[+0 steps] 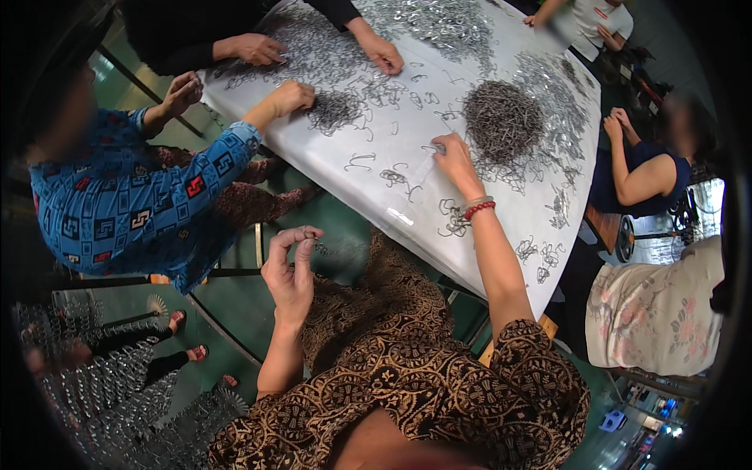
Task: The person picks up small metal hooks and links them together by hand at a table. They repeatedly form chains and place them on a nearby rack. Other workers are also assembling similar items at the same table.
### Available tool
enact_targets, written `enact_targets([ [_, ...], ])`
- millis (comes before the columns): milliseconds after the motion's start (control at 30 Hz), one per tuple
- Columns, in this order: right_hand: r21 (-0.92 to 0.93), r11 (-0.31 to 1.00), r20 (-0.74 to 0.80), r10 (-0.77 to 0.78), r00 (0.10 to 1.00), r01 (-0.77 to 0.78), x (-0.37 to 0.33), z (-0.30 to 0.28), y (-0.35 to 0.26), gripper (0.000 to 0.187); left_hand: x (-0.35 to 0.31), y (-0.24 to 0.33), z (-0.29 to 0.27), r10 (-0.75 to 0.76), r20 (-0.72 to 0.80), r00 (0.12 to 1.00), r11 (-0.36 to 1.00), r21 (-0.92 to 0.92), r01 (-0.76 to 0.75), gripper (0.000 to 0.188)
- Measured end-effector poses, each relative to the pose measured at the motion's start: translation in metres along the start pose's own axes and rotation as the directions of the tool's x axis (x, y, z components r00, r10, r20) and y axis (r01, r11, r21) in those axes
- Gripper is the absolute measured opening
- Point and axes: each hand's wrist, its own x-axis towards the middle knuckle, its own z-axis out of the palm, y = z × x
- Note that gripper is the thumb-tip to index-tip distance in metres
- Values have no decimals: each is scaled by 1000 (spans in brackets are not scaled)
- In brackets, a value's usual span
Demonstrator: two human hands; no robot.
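Left hand (pixel 288 276): raised off the table edge, thumb and index nearly closed in a pinch on a small dark piece (pixel 310 234), likely bent wire; exact shape too small to tell. Right hand (pixel 458 163): over the white table (pixel 439 258), fingers curled, thumb and index close together at a thin wire; can't tell if gripped or just touched. Loose wire hooks (pixel 361 162) lie left of my right hand, a wire cluster (pixel 452 218) just left of my right wrist, red bracelet (pixel 479 208) above it. Dark wire heap (pixel 504 121) sits beyond and right of the right hand. Handling, my view: pinch one wire by its tip, since hooked bends will probably snag neighbours; lift straight up, shake off any hangers-on, keep the left pinch light so the piece can turn, and keep the bracelet clear of wire ends.
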Motion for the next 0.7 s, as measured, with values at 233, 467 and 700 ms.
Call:
enact_targets([
  [233, 29, 984, 60, -177, 982, 176, -2, -3, -7, 36, 3, -4, -1, 75, 31, 997, 997, 0, -75, 6],
  [467, 585, 805, 151, 13, 988, -100, -15, -35, -93, 17, 8, -10, 3, 112, 85, 990, 994, 4, -113, 12],
  [700, 936, 344, 129, -140, 982, -74, -93, -31, -204, 19, 16, -15, 1, 114, 153, 982, 984, 120, -133, 13],
])
